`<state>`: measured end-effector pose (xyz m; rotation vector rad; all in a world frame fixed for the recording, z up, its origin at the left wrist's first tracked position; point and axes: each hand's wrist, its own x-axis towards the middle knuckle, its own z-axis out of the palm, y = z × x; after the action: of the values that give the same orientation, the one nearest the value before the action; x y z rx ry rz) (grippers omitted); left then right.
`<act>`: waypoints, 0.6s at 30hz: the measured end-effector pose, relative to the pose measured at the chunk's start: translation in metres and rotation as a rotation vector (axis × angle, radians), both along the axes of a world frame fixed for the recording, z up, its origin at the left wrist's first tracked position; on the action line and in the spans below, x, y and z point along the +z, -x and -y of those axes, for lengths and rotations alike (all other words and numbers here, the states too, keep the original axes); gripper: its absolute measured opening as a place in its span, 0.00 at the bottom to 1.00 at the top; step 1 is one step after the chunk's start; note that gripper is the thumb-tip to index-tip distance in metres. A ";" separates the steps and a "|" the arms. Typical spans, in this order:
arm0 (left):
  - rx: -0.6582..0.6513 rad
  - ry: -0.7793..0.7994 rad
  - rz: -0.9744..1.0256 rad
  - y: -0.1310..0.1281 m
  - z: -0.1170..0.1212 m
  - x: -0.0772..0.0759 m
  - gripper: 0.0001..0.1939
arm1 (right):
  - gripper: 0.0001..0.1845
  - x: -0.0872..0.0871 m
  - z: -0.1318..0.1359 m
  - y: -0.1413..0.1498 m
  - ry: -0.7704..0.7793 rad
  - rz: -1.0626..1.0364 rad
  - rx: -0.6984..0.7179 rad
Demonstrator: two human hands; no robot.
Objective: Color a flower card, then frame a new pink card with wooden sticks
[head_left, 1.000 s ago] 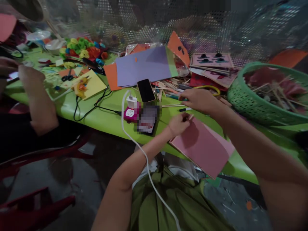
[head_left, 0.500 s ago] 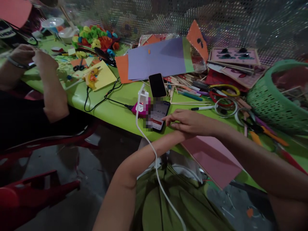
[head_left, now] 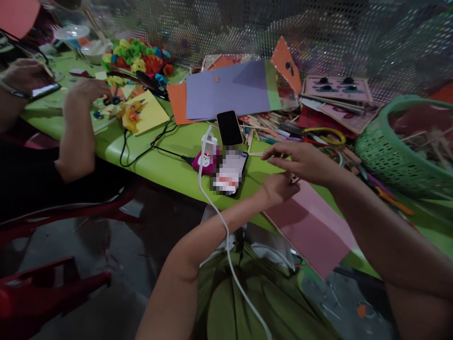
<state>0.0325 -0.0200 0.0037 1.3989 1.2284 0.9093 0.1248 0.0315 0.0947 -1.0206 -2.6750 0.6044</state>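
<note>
My left hand [head_left: 278, 190] is closed at the upper corner of a pink card [head_left: 314, 231]. Its fingers pinch what looks like a short wooden stick [head_left: 294, 179], mostly hidden. Thin wooden edging runs along the card's near left side. Just above and to the right, my right hand [head_left: 304, 160] hovers with its fingers stretched out and nothing in them. To the left of both hands lies a phone with a lit screen [head_left: 230, 174], partly blurred out, against a magenta power socket [head_left: 204, 163]. A second phone [head_left: 230, 128], its screen dark, lies behind it.
A white cable [head_left: 226, 226] crosses over my left forearm. Loose sticks, pens and scissors [head_left: 329, 135] clutter the right side beside a green basket [head_left: 399, 151]. Purple card [head_left: 226, 89] lies at the back. Another person's hands [head_left: 85, 92] are at the left, near a yellow card [head_left: 148, 113].
My right hand went from the sticks to the lit phone, touched its screen, then drew back right above my left hand. The phone's screen turned from dark to light. The other person's hands moved apart.
</note>
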 end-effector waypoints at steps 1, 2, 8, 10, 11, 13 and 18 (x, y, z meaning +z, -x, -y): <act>-0.054 -0.027 -0.028 0.004 0.003 0.002 0.07 | 0.16 -0.001 -0.008 -0.007 -0.055 0.036 -0.057; -0.105 -0.071 -0.081 0.008 0.005 0.004 0.06 | 0.16 -0.004 -0.017 -0.012 -0.118 0.085 -0.107; -0.179 -0.150 -0.268 0.010 0.004 0.014 0.08 | 0.17 -0.025 -0.051 -0.020 -0.286 0.406 -0.205; -0.189 -0.158 -0.290 0.009 0.002 0.013 0.08 | 0.17 -0.030 -0.055 -0.015 -0.321 0.466 -0.198; -0.189 -0.160 -0.297 0.009 0.001 0.012 0.07 | 0.17 -0.031 -0.056 -0.012 -0.344 0.498 -0.195; -0.187 -0.159 -0.299 0.010 0.001 0.010 0.05 | 0.16 -0.031 -0.056 -0.006 -0.388 0.571 -0.189; -0.172 -0.152 -0.278 0.012 0.002 0.010 0.05 | 0.18 -0.027 -0.053 0.007 -0.455 0.724 -0.128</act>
<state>0.0209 -0.0219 0.0142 1.7703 1.2385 0.7174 0.1179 0.0845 0.0676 -1.4424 -3.0473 -0.4896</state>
